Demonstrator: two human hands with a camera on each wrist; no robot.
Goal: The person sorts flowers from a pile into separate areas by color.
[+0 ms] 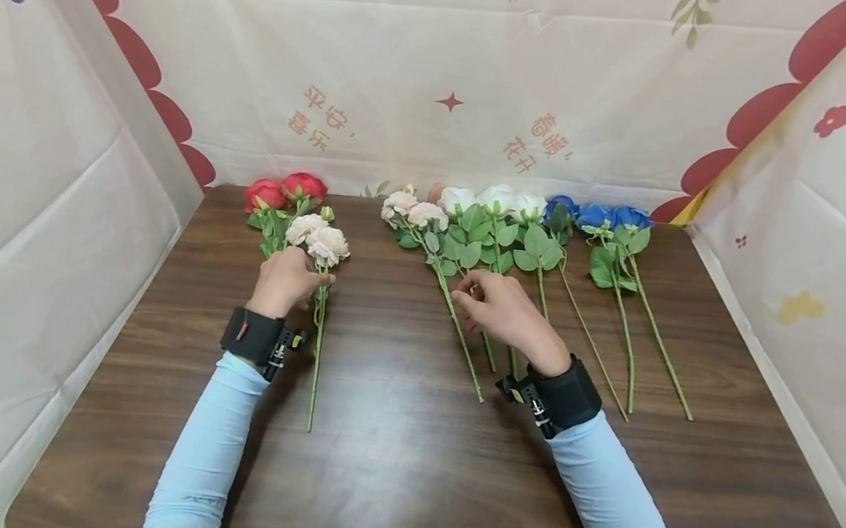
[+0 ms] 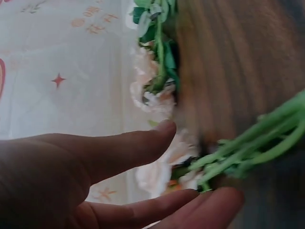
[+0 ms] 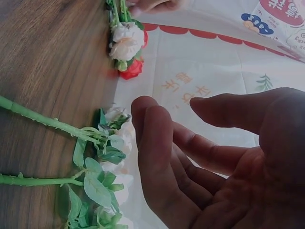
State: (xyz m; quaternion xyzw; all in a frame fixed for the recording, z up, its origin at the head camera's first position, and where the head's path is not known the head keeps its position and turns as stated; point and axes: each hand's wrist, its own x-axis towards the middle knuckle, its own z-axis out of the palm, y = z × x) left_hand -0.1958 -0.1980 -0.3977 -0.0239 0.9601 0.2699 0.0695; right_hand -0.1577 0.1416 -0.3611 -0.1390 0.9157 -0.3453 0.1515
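While my left hand curls round the pale-pink stem beside two red roses, my right hand, fingers loosely spread, hovers over the row: bunch started, most stems ungathered

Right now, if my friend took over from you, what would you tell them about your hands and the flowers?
Left hand: on the stems of the bunch at the left of the table; whether it grips them is unclear.
Right hand: open, holding nothing, over the stems of the white roses.
Done, it seems: red roses and pale pink flowers lie bunched together.
Left: the pink spray, white roses and blue roses lie in a row, unbunched.
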